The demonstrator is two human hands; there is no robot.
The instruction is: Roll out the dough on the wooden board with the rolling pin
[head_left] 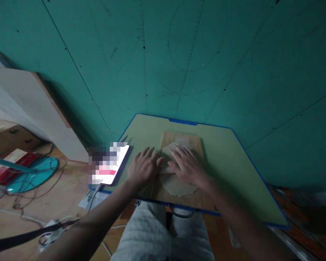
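A thin, pale sheet of rolled-out dough (176, 186) lies on a wooden board (182, 136). Across its middle runs a light rolling pin (166, 170), mostly covered by my hands. My left hand (144, 166) rests over the pin's left end beside the dough, its fingers stretched forward and apart. Flat over the pin and the dough's right half lies my right hand (187, 165), fingers extended with whitish tips. Neither hand is wrapped around the pin. What lies beneath the palms is hidden.
The board lies on a blue-edged table (225, 159) against a green wall (163, 65). A propped tablet or phone (119, 165) with a plugged-in cable stands at left. On the floor are a turquoise round base (47, 174), a red box (15, 166) and tangled cords.
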